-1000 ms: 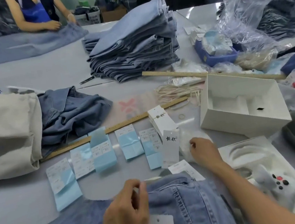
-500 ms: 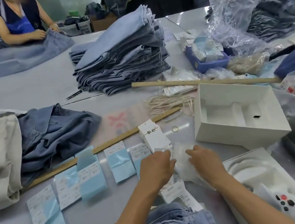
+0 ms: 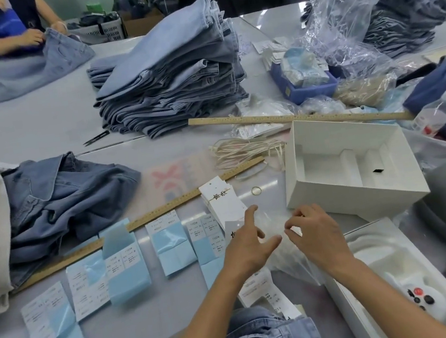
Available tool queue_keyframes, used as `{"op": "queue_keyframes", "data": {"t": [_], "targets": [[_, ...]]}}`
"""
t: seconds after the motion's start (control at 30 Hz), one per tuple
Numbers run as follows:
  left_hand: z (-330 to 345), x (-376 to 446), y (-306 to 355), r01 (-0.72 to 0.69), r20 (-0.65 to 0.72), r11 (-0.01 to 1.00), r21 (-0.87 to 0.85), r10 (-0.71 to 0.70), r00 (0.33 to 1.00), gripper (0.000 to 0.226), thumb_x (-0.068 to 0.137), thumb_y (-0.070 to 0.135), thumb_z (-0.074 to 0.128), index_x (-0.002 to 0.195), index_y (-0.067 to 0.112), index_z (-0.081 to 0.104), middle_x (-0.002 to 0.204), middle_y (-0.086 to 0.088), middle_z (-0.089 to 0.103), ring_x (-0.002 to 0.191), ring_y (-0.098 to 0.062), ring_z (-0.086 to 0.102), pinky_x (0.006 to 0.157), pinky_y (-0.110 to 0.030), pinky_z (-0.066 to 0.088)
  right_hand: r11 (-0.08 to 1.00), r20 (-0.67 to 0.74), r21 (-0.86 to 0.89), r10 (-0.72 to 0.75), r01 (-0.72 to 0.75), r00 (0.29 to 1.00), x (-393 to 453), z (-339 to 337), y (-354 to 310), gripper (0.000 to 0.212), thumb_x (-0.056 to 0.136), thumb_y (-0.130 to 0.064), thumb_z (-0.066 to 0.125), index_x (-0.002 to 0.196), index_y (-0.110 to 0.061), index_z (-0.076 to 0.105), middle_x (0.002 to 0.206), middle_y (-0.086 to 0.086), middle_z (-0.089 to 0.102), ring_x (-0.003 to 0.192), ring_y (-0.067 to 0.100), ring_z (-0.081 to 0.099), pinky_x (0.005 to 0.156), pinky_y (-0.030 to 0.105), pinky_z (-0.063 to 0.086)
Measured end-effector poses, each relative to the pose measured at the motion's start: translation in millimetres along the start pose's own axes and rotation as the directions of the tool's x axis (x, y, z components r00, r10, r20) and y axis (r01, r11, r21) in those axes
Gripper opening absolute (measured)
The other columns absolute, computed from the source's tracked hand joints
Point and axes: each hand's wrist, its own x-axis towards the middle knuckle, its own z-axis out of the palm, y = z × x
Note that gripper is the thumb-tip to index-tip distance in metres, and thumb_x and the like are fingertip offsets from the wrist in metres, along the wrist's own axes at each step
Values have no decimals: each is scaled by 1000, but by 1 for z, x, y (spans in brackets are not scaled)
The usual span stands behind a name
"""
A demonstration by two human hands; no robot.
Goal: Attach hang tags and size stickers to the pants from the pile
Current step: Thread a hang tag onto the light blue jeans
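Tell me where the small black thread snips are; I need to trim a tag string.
In the head view the small black thread snips lie on the grey table, left of the tall stack of folded blue jeans.

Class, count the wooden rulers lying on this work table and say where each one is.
2. One wooden ruler runs diagonally above the row of blue sticker sheets; the other lies behind the white box. More may be hidden under clutter.

A garment finishing workshop: a tall stack of folded blue denim pants point(image 3: 170, 70) on a wide grey bench point(image 3: 24, 130), long wooden rulers point(image 3: 143, 223), light-blue size sticker sheets point(image 3: 124, 271), another worker point(image 3: 10, 29) handling jeans.
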Motion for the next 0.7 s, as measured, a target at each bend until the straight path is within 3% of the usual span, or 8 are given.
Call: {"op": "queue_keyframes", "data": {"t": [0.1, 0.2, 0.33, 0.47, 0.53, 0.6, 0.7], "targets": [[1, 0, 5, -98, -66, 994, 52, 101, 993, 69, 91, 54, 66, 147, 47, 25, 118, 10, 56, 106, -14, 60, 91, -42, 56, 987, -24, 157, 49, -44, 999, 4, -2, -1, 3, 87, -17, 76, 85, -16, 74, 87, -5, 65, 87, 17, 58, 76, 30, 49], [-1, 3, 9, -241, -156, 948, 208, 276, 948, 50, 96, 44, 65, 142, 40, 47, 128, 8, 48, 117, -13, 45, 91, -35, 52, 883, 84, 434, 156, -177, 984, 10, -3, -2, 7, 90, -17, 74, 85, -22, 71, 77, -12, 69, 76, 7, 62, 74, 21, 49], [-8, 8, 21, -295, -125, 944, 148, 314, 941, 26, 95, 37, 69, 119, 28, 72, 112, 4, 55, 106, -12, 45, 85, -32, 47, 822, 99, 553, 100, -139, 990, 9, -11, -7, 10, 89, -14, 76, 85, -24, 73, 74, -11, 71, 71, 9, 65, 66, 15, 48], [-11, 9, 25, -321, -150, 934, 154, 343, 927, 16, 97, 35, 68, 101, 23, 77, 96, 7, 66, 89, -9, 49, 75, -27, 41, 817, 121, 559, 87, -140, 989, 9, -23, -8, 10, 91, -12, 72, 85, -20, 71, 75, -6, 70, 71, 13, 63, 69, 26, 52], [-11, 7, 24, -320, -184, 933, 166, 348, 919, 15, 97, 33, 68, 98, 21, 77, 92, 6, 69, 86, -11, 51, 73, -28, 40, 778, 112, 611, 98, -146, 989, 7, -32, -6, 14, 94, -10, 69, 85, -21, 69, 73, -7, 68, 67, 8, 61, 65, 22, 50], [-12, 6, 25, -328, -205, 931, 161, 357, 911, 15, 97, 29, 68, 98, 17, 78, 91, 3, 70, 84, -13, 53, 73, -29, 42, 699, 93, 697, 133, -160, 987, 5, -43, -5, 14, 97, -9, 65, 87, -19, 67, 75, -10, 69, 67, 2, 60, 66, 15, 48], [-13, 3, 31, -361, -212, 918, 162, 390, 896, 14, 97, 25, 69, 100, 14, 78, 91, 0, 72, 83, -16, 57, 75, -35, 49, 520, 113, 831, 189, -197, 976, 4, -56, -6, 13, 100, -4, 59, 91, -13, 64, 80, 2, 73, 75, 12, 65, 75, 24, 54]]}}
